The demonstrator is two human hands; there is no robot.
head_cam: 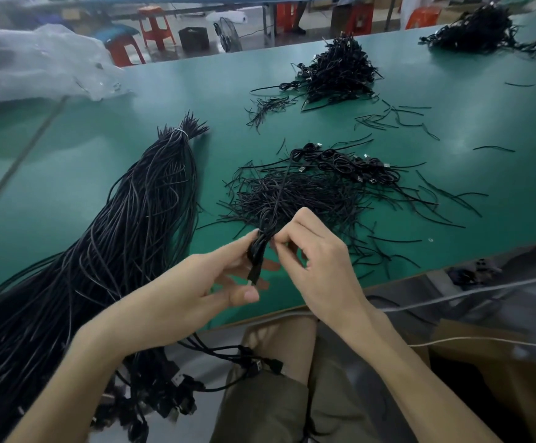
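Left: tied bundle of long black cables [139,219] lies on green tabletop [68,174]. Centre, above near tabletop edge: left grip [193,282] holds small coiled cable [260,244] upright. Right grip [321,260] pinches coil's waist. Behind: loose tie pile [295,196].

your left hand [202,282] and right hand [318,257] are bare. your left forearm [100,362] and right forearm [420,372] are uncovered too, right down to the bottom edge of the view. your nails are trimmed short, and the left thumbnail [249,295] shows plainly. below the arms you wear loose shorts [260,407] of olive-khaki cloth, creased in soft folds across the lap, the hem ending at a bare knee [279,346].
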